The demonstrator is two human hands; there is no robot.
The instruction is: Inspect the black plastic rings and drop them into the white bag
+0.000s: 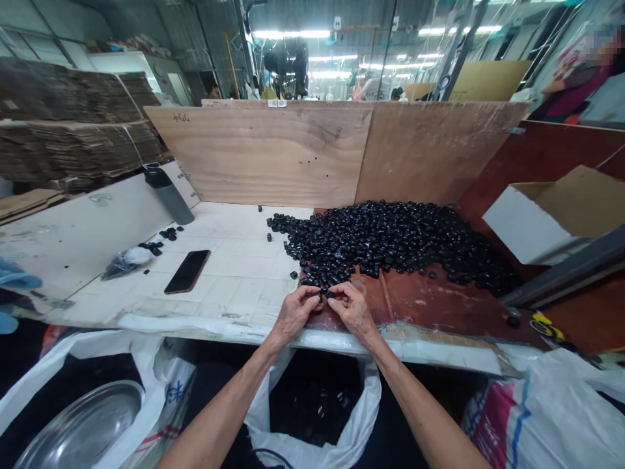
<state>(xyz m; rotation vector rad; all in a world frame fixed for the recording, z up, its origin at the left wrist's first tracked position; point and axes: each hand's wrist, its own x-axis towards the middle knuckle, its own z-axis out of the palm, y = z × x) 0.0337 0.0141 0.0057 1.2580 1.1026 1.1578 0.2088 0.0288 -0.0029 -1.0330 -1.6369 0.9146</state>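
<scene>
A wide heap of small black plastic pieces [390, 231] spreads over the workbench [239, 260], thickest towards the back right. At the heap's near edge, my left hand [299, 309] is closed in a pinch on a small black piece [319, 295]. Just beside it, my right hand [352, 311] pinches another small black piece [331, 295] between thumb and fingers. The fingertips of both hands almost meet. Below the bench edge, under my wrists, hangs an open white sack [374, 391] with more black pieces in its dark inside.
Left on the bench are a phone [187, 271], a dark bottle [168, 195] and a plastic bag [127, 260]. A wooden board [273, 156] walls the back. To the right stand a white carton [530, 225], a metal bar [571, 277] and yellow-handled scissors [547, 327]. A steel bowl [88, 430] sits lower left.
</scene>
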